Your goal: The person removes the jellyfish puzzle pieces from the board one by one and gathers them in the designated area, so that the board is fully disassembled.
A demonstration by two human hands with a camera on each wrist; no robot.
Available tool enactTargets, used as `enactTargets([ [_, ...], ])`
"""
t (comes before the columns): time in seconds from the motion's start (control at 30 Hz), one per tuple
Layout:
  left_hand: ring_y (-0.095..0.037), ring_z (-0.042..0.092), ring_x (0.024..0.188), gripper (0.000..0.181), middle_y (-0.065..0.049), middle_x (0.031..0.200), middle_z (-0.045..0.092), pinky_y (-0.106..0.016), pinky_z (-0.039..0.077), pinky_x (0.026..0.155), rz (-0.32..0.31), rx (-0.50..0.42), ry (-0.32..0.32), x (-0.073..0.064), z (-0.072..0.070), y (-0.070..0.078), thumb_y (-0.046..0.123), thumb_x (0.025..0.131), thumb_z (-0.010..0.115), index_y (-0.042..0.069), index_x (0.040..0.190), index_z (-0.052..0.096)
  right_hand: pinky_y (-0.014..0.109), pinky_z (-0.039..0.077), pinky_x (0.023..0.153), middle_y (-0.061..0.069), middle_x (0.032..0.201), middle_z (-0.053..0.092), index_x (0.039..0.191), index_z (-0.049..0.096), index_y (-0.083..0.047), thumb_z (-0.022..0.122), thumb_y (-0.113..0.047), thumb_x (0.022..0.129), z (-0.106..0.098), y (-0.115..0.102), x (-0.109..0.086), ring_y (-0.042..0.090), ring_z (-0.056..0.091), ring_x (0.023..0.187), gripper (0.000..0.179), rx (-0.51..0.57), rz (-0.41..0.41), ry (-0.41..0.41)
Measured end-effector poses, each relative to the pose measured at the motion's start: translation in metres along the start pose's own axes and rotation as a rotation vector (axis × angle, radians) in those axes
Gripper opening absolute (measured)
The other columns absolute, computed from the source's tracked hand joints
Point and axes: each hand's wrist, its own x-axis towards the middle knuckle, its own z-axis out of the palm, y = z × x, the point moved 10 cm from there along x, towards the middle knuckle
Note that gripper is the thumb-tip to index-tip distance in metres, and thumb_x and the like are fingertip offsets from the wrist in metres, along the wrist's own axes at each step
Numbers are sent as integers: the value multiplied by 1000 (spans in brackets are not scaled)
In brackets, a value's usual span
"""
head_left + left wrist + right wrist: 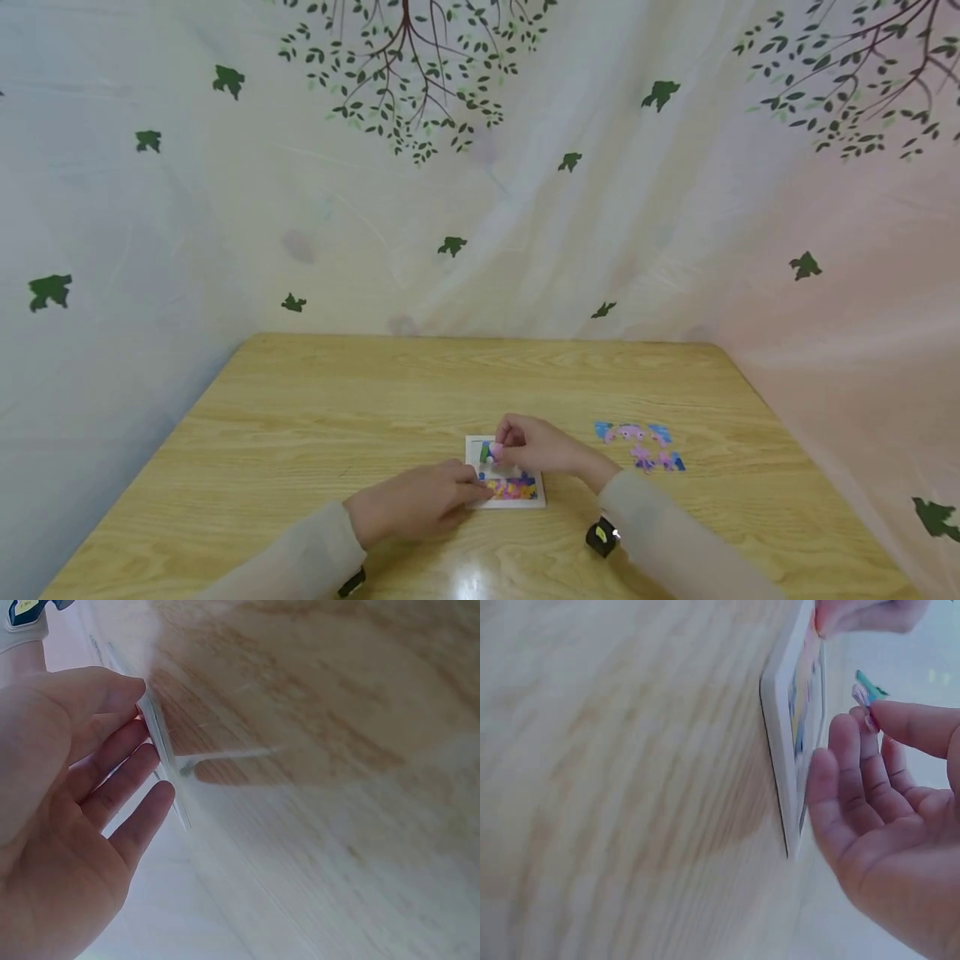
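A small white-framed puzzle tray lies on the table, its lower part filled with colourful pieces. My left hand rests at the tray's left side, fingers fairly straight and touching it; in the left wrist view those fingertips lie along its edge. Over the tray's upper part, my right hand pinches a puzzle piece between thumb and forefinger. Seen from the right wrist, that puzzle piece shows green and pink and is held above the tray surface, with the other fingers loosely bent.
Several loose puzzle pieces in pink and blue lie right of the tray, with more pieces just nearer. The wooden table is enclosed by a pale curtain printed with leaves. A dark wrist device sits under my right sleeve.
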Motion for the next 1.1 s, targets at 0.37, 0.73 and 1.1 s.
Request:
enactTargets([
  [0.37,-4,55,95,29,4,108,63,-14,48,87,18,-32,31,-1,1,-1,9,98,71,12,126,73,29,54,72,6,91,61,116,64,-6,64,-17,103,-52,27,-42,19,57,82,17,21,18,46],
  [0.73,-5,57,105,31,4,117,64,-14,48,93,-33,-42,-22,0,7,-5,12,101,68,13,132,71,30,57,66,8,100,63,109,66,-7,67,-23,103,-107,64,-95,20,63,83,17,-57,89,136],
  [1.1,-5,58,104,30,4,116,64,-15,49,92,-25,-49,-6,-2,3,-4,11,100,68,13,130,71,24,50,54,6,93,67,109,66,0,69,-9,99,-103,80,-106,13,59,69,14,-97,125,98],
])
